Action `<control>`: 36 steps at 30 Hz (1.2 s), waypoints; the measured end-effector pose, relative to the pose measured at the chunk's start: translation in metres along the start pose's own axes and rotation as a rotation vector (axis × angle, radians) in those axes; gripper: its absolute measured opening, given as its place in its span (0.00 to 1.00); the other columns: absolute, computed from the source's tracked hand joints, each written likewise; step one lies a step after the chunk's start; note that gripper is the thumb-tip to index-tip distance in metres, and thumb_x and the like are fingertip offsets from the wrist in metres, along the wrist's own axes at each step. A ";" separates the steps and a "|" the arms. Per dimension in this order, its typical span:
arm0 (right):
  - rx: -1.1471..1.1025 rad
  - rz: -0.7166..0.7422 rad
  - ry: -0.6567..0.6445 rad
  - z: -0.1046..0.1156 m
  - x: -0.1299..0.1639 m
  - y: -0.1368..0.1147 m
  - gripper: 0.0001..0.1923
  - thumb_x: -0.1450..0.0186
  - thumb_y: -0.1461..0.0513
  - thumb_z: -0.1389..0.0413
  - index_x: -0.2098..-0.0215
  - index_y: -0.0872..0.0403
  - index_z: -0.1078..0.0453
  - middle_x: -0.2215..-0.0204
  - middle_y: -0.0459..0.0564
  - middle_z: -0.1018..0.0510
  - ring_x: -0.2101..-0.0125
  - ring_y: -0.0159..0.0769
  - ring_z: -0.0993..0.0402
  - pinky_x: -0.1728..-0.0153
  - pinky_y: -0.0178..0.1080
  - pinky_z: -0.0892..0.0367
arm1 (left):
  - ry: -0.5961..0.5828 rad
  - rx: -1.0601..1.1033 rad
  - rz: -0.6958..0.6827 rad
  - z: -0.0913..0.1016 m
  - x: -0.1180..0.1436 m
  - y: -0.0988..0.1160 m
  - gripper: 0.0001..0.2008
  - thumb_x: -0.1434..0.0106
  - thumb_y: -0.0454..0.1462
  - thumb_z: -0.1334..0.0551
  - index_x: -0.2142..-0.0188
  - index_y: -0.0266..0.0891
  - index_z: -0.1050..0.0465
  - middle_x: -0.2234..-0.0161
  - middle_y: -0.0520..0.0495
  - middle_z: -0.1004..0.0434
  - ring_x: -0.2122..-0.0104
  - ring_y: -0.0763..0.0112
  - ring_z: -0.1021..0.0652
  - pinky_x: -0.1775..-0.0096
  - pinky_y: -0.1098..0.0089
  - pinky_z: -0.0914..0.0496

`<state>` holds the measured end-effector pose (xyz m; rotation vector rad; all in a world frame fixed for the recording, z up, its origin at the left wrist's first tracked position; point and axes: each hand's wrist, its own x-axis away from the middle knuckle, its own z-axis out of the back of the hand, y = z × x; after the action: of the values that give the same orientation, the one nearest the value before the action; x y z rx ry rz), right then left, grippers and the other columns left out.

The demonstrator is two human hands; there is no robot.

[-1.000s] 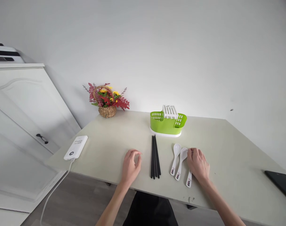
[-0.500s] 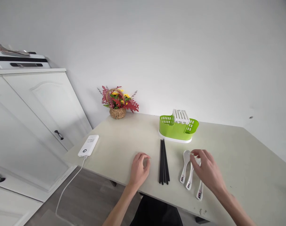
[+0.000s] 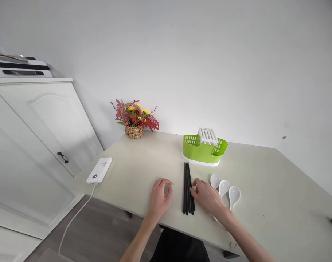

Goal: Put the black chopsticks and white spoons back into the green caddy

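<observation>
Several black chopsticks (image 3: 186, 193) lie in a loose bundle on the table, pointing away from me. My right hand (image 3: 206, 195) is at their right side, thumb and forefinger slightly apart with the tips at the outermost chopstick; whether they touch it I cannot tell. To the left of the bundle my left hand (image 3: 160, 196) rests on the table, its fingers curved and a gap between thumb and fingers, holding nothing. Three white spoons, a left one (image 3: 215, 180), a middle one (image 3: 223, 187) and a right one (image 3: 234, 195), lie beyond my right wrist, which hides much of their handles.
Behind the chopsticks stands a green cutlery holder (image 3: 200, 153) with a white base and slotted white top. A flower basket (image 3: 134, 131) is at the back left. A white power bank (image 3: 100, 169) with a cable (image 3: 77, 214) lies near the left edge, beside a white cabinet (image 3: 45, 120).
My right hand has moved left from above the spoons to the chopsticks, uncovering the spoon bowls. My left hand has stayed nearly in place. The view has shifted slightly.
</observation>
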<state>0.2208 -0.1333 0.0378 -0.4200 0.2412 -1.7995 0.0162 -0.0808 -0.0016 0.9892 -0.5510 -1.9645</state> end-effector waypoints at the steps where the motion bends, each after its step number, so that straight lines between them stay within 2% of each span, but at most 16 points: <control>1: 0.013 -0.009 -0.008 -0.001 -0.001 -0.003 0.10 0.29 0.58 0.52 0.53 0.52 0.33 0.58 0.53 0.18 0.60 0.44 0.21 0.67 0.38 0.40 | 0.003 0.002 0.001 0.000 0.000 0.000 0.08 0.29 0.36 0.45 0.60 0.45 0.26 0.59 0.45 0.22 0.55 0.59 0.21 0.51 0.55 0.25; 7: 0.068 -0.046 -0.025 -0.004 -0.006 -0.014 0.10 0.28 0.59 0.53 0.53 0.53 0.35 0.56 0.57 0.19 0.57 0.47 0.20 0.64 0.39 0.37 | 0.002 0.014 0.007 -0.002 0.001 -0.003 0.08 0.30 0.34 0.44 0.60 0.45 0.26 0.59 0.46 0.22 0.54 0.59 0.21 0.51 0.55 0.25; 13: 0.059 -0.081 -0.032 -0.007 -0.013 -0.014 0.11 0.26 0.58 0.56 0.54 0.54 0.35 0.56 0.60 0.18 0.57 0.49 0.19 0.63 0.41 0.35 | 0.005 0.021 0.014 0.000 -0.001 -0.003 0.07 0.31 0.33 0.43 0.60 0.44 0.26 0.60 0.47 0.21 0.55 0.59 0.21 0.51 0.55 0.26; 20: 0.010 -0.097 -0.050 -0.015 -0.022 -0.005 0.12 0.25 0.56 0.58 0.53 0.51 0.36 0.55 0.56 0.18 0.56 0.47 0.19 0.63 0.40 0.36 | -0.028 0.073 0.039 -0.003 0.000 -0.008 0.08 0.29 0.37 0.44 0.59 0.43 0.25 0.59 0.45 0.19 0.54 0.59 0.21 0.50 0.57 0.27; 22: 0.006 -0.095 -0.048 -0.017 -0.022 -0.004 0.12 0.25 0.56 0.58 0.53 0.51 0.37 0.54 0.56 0.18 0.56 0.47 0.19 0.63 0.40 0.36 | -0.129 0.168 0.050 0.011 -0.017 -0.014 0.11 0.29 0.39 0.43 0.52 0.42 0.25 0.60 0.45 0.18 0.57 0.62 0.19 0.53 0.61 0.25; 23: 0.004 -0.091 -0.051 -0.017 -0.022 -0.004 0.11 0.25 0.56 0.57 0.53 0.51 0.37 0.54 0.56 0.18 0.56 0.47 0.19 0.63 0.40 0.36 | -0.209 0.235 0.052 0.024 -0.030 -0.017 0.16 0.29 0.41 0.42 0.45 0.42 0.27 0.61 0.46 0.18 0.61 0.65 0.19 0.57 0.65 0.25; 24: 0.002 -0.088 -0.054 -0.017 -0.022 -0.003 0.10 0.25 0.56 0.57 0.53 0.50 0.37 0.54 0.55 0.18 0.56 0.47 0.19 0.63 0.40 0.37 | -0.220 0.290 0.068 0.038 -0.046 -0.020 0.23 0.29 0.41 0.42 0.36 0.42 0.34 0.62 0.47 0.17 0.65 0.68 0.19 0.61 0.68 0.25; 25: -0.001 -0.085 -0.059 -0.017 -0.023 -0.003 0.10 0.25 0.56 0.56 0.53 0.50 0.37 0.55 0.55 0.18 0.56 0.47 0.19 0.63 0.40 0.37 | -0.119 0.293 0.094 0.055 -0.063 -0.021 0.29 0.30 0.41 0.42 0.32 0.41 0.40 0.64 0.49 0.18 0.70 0.71 0.20 0.65 0.71 0.26; 26: -0.005 -0.083 -0.064 -0.017 -0.023 -0.002 0.10 0.25 0.56 0.56 0.53 0.50 0.37 0.55 0.55 0.18 0.56 0.47 0.19 0.63 0.41 0.37 | 0.033 0.247 0.118 0.073 -0.081 -0.021 0.32 0.30 0.41 0.42 0.29 0.41 0.44 0.67 0.51 0.19 0.74 0.73 0.23 0.68 0.72 0.28; 27: -0.008 -0.082 -0.068 -0.017 -0.023 -0.002 0.10 0.25 0.56 0.57 0.53 0.50 0.37 0.56 0.55 0.18 0.57 0.47 0.19 0.64 0.41 0.37 | 0.191 0.177 0.132 0.089 -0.097 -0.019 0.32 0.30 0.40 0.43 0.28 0.41 0.46 0.70 0.54 0.20 0.76 0.74 0.25 0.68 0.74 0.30; 28: -0.011 -0.080 -0.072 -0.016 -0.024 -0.001 0.10 0.25 0.57 0.57 0.53 0.50 0.37 0.56 0.55 0.18 0.57 0.47 0.19 0.64 0.41 0.37 | 0.287 0.114 0.121 0.104 -0.112 -0.016 0.33 0.30 0.39 0.44 0.28 0.40 0.47 0.73 0.56 0.23 0.77 0.75 0.26 0.68 0.74 0.31; 30: -0.017 -0.075 -0.079 -0.015 -0.024 -0.001 0.10 0.25 0.57 0.58 0.53 0.50 0.37 0.56 0.55 0.18 0.57 0.47 0.20 0.64 0.41 0.37 | 0.314 0.036 0.063 0.123 -0.130 -0.008 0.31 0.30 0.39 0.44 0.28 0.41 0.45 0.77 0.58 0.26 0.78 0.75 0.28 0.68 0.74 0.32; 33: -0.019 -0.074 -0.094 -0.012 -0.024 -0.001 0.10 0.26 0.59 0.57 0.52 0.51 0.36 0.55 0.55 0.18 0.56 0.47 0.20 0.63 0.41 0.36 | 0.191 -0.029 -0.006 0.122 -0.132 -0.004 0.25 0.29 0.42 0.44 0.34 0.42 0.34 0.78 0.59 0.28 0.79 0.74 0.28 0.68 0.74 0.33; 36: -0.009 -0.083 -0.109 -0.009 -0.025 -0.003 0.12 0.25 0.59 0.56 0.50 0.52 0.34 0.56 0.54 0.18 0.55 0.46 0.20 0.60 0.43 0.33 | 0.027 -0.059 0.005 0.097 -0.117 -0.019 0.19 0.29 0.43 0.44 0.43 0.41 0.26 0.79 0.56 0.27 0.79 0.72 0.28 0.70 0.73 0.34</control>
<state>0.2200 -0.1090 0.0269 -0.5395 0.1582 -1.8512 -0.0326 0.0284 0.0936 0.9753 -0.4779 -1.9487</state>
